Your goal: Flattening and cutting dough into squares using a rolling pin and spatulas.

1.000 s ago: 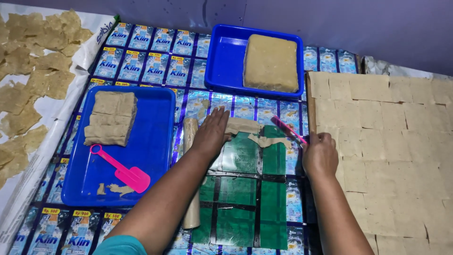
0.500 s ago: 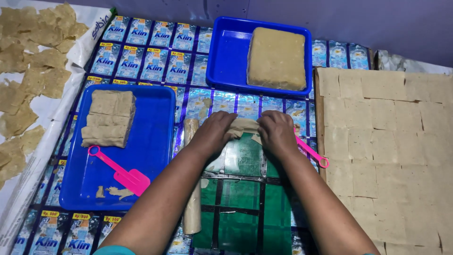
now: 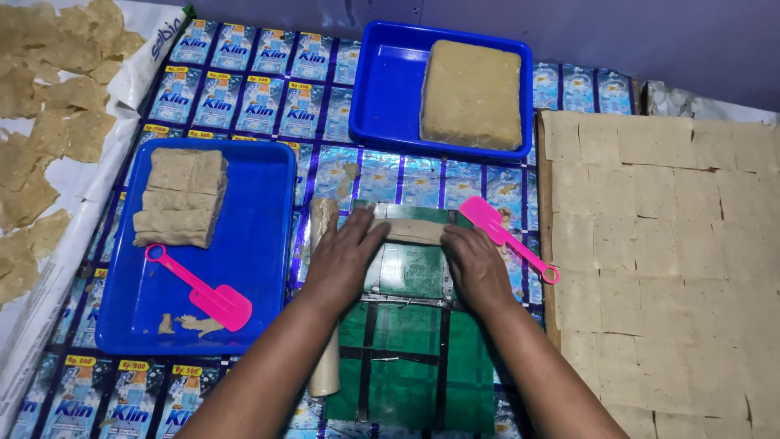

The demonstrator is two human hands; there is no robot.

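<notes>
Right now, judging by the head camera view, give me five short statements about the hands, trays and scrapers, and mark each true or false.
1. Both hands, left hand and right hand, press on the dough strip. True.
2. The far blue tray is empty. False: it holds a large tan block.
3. A pink scraper lies in the near blue tray. True.
4. The right hand grips the second pink scraper. False: it lies on the mat beside that hand.
5. The roller stands upright. False: it lies flat, under the left arm.
</notes>
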